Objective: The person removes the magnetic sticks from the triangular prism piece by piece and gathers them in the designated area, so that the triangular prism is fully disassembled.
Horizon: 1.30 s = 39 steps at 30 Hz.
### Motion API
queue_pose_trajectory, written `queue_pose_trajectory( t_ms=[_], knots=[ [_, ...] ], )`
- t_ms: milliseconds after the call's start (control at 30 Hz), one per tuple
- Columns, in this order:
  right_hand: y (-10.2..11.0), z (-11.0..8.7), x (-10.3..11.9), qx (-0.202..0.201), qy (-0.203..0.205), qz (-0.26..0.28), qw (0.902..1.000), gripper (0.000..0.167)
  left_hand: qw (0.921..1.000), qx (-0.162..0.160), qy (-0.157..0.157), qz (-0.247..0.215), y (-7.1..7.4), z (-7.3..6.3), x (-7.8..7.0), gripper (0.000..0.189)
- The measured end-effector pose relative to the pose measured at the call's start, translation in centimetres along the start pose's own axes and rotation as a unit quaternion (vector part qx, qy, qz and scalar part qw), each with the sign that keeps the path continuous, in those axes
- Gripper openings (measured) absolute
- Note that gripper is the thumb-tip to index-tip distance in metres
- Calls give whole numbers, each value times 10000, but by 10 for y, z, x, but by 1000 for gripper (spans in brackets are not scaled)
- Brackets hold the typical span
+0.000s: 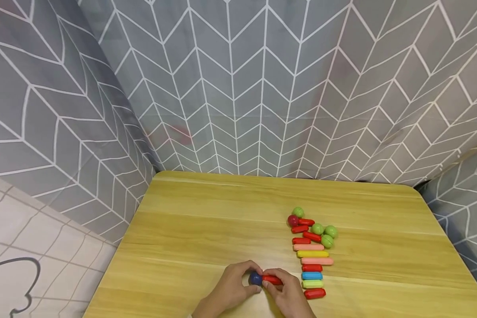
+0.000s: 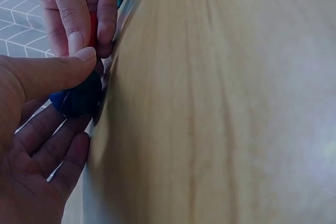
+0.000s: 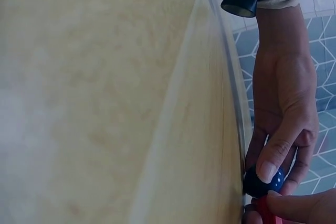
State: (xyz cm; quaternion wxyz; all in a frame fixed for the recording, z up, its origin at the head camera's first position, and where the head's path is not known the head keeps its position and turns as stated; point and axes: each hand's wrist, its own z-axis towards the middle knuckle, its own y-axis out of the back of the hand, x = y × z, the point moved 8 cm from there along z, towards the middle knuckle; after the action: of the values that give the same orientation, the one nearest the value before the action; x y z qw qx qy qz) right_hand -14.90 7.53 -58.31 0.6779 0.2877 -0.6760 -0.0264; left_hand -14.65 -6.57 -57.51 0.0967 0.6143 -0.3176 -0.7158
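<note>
Near the table's front edge, my left hand (image 1: 233, 282) holds a dark blue ball (image 1: 255, 278) between thumb and fingers. In the left wrist view the thumb lies over the top of the ball (image 2: 79, 97). My right hand (image 1: 288, 295) pinches a short red stick (image 1: 272, 280), its end right at the ball. The right wrist view has the red stick (image 3: 266, 211) in line with the blue ball (image 3: 262, 183). Fingers cover part of both pieces.
Right of the hands, a column of short and long sticks lies on the wooden table (image 1: 206, 212), including a yellow stick (image 1: 312, 254) and a blue stick (image 1: 312, 275). Behind them are several green balls (image 1: 327, 241) and a dark red ball (image 1: 293, 221). Grey patterned curtains (image 1: 246, 88) stand behind.
</note>
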Motion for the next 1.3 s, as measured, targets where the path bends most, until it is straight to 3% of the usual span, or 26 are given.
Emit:
queue_pose_trajectory(
  t_ms=[200,433,667,800,933,1133,1300],
  knots=[
    [1,-1,3,-116,16,-171,9998,20,10000,33,-41,-76,2,1,-1,30],
    [10,-6,0,-485,-25,-805,9956,15,10000,24,-8,-25,1,3,-3,28],
    [41,-25,-4,-1106,-650,-968,9870,19,10000,29,-4,66,-1,3,-3,29],
    [61,-43,-15,-1450,-1352,-374,9794,25,10000,57,66,-32,-2,5,-2,29],
    [75,-61,-35,-1673,-2054,504,9630,35,10000,24,49,-82,-5,12,-5,28],
    [85,-77,-60,-1736,-2379,958,9508,37,9997,-48,-37,-258,-10,32,-10,28],
    [92,-89,-82,-1896,-2748,1070,9365,43,9986,-256,-35,-452,-9,59,-17,26]
  ],
)
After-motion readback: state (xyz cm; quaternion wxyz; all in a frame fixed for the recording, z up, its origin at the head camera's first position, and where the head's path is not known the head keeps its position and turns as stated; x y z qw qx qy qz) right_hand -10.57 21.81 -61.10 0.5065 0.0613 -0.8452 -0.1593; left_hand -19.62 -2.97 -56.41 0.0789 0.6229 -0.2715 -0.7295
